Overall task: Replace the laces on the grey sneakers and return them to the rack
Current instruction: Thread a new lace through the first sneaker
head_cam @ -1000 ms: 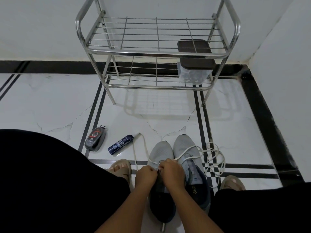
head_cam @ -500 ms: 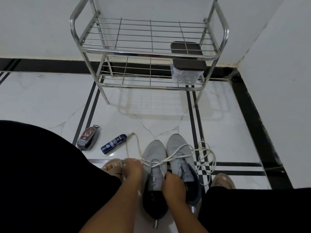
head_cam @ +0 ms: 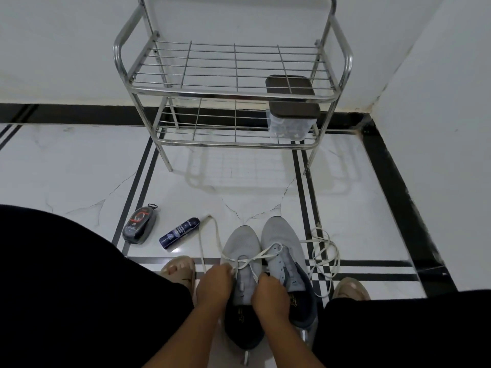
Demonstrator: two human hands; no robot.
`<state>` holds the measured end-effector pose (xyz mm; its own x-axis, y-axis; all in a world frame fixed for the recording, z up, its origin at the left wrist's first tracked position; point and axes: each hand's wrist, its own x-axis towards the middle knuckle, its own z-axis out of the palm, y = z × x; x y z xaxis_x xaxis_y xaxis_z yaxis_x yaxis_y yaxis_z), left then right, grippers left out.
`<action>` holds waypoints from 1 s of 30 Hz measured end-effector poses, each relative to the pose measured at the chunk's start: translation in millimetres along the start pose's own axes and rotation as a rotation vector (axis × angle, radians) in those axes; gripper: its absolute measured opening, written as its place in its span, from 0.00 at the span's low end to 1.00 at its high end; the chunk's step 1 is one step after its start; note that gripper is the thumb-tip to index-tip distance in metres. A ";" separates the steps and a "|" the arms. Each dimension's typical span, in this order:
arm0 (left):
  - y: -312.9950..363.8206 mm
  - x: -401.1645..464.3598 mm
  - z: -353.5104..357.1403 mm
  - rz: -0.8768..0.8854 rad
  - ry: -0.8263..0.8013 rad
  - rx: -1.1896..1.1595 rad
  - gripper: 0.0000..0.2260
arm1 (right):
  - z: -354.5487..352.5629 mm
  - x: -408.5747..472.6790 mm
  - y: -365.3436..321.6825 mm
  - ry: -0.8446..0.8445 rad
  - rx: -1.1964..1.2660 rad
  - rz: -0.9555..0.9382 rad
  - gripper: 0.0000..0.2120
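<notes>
Head view is showing the steel rack (head_cam: pixel 233 94) standing far, the grey sneakers (head_cam: pixel 263 261) sitting near on the floor (head_cam: pixel 79 168), and left hand (head_cam: pixel 214 284) and right hand (head_cam: pixel 271 292) each pinching the white lace (head_cam: pixel 249 260).

- You get dim, flat, bluish light.
- The rack (head_cam: pixel 233 94) throws a soft grid shadow onto the floor (head_cam: pixel 66 166) just in front of its legs.
- Wide-angle bending curves the lines far from the rack.
- Focus looks slightly soft throughout.
</notes>
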<state>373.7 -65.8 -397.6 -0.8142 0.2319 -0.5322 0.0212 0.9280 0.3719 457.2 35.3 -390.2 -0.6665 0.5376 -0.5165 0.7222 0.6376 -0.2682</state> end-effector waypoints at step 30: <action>-9.7 16.6 0.8 -0.384 0.006 -0.095 0.14 | 4.1 7.6 5.5 -0.009 0.040 0.003 0.10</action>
<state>360.5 -70.7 -410.6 -0.7557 -0.1285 -0.6421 -0.3388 0.9158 0.2156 456.9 40.7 -398.8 -0.6623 0.5345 -0.5250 0.7314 0.6133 -0.2983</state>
